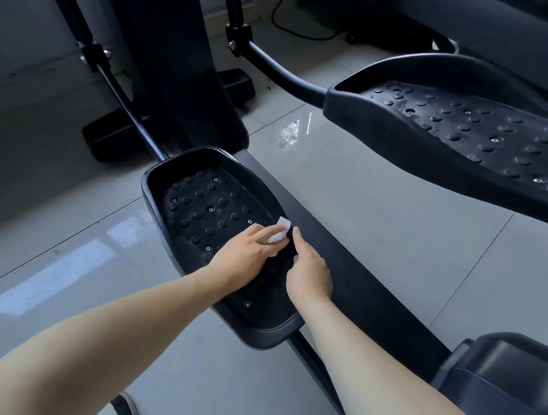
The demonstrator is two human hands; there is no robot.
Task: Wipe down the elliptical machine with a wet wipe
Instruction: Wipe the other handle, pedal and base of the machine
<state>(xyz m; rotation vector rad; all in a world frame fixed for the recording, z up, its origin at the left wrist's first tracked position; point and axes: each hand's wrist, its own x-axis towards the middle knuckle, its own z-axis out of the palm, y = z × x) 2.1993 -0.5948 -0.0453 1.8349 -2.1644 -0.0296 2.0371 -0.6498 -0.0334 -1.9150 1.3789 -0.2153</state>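
Note:
The black elliptical machine fills the view. Its low left pedal (197,204), studded with round bumps, lies in the middle of the frame. My left hand (242,255) presses a small white wet wipe (280,230) onto the pedal's right side, and part of the wipe is hidden under the fingers. My right hand (307,273) rests on the pedal's right rim beside the wipe, with its index finger pointing forward. The right pedal (464,134) hangs higher at the upper right.
The machine's central column (169,39) and its black base rail (346,250) stand on a glossy grey tiled floor (387,204). A black housing (513,385) sits at the lower right. A cable (288,26) lies on the floor at the back. A shoe (127,410) shows at the bottom edge.

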